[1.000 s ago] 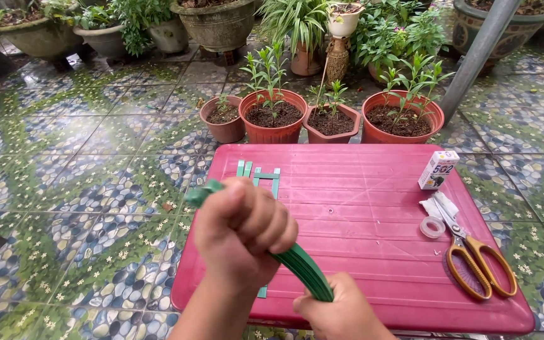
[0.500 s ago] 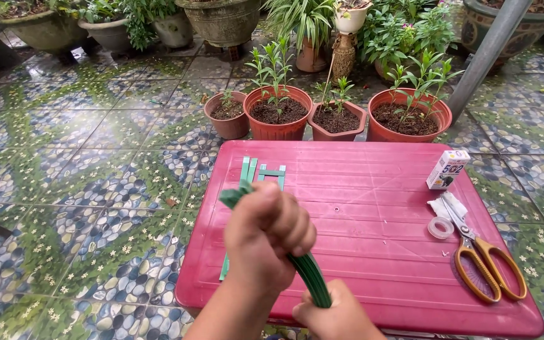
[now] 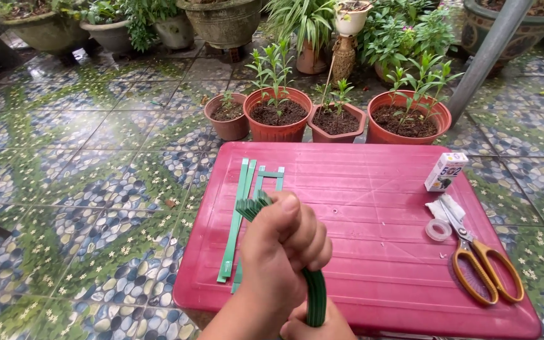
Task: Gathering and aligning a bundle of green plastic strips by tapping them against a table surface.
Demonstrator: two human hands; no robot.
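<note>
1. Left hand (image 3: pixel 281 249): closed in a fist, fingers curled tight round a bundle of green strips (image 3: pixel 315 296), thumb on top. It sits above the near left part of the table.
2. Right hand (image 3: pixel 316 327): only partly in view at the bottom edge, just below the left hand. It touches the lower end of the bundle; whether its fingers are closed on it cannot be told.
3. Bundle of green strips: flat, narrow, dark green bands pressed together. One end fans out past the left thumb at upper left; the rest curves down from the fist to the right hand.
4. Red plastic table (image 3: pixel 373 189): flat ribbed top with rounded corners, standing on a tiled floor.
5. Loose green strips (image 3: pixel 237 214): several lighter green lengths lying on the left side of the table, roughly parallel, running from the far edge toward the near edge. Some are partly hidden behind the left hand.
6. Small white box (image 3: pixel 446 171): upright near the right side of the table, well apart from the hands.
7. Roll of clear tape (image 3: pixel 438 230): lying flat on the table, just beside the scissors.
8. Scissors (image 3: pixel 476 258): orange handles toward the near right corner, blades pointing away, resting over a crumpled white scrap.
9. Terracotta pots (image 3: pixel 278 116): four in a row just beyond the far edge of the table, each holding soil and small green plants.
10. Floor (image 3: pixel 96 189): tiles patterned with pebbles and green leaves.
</note>
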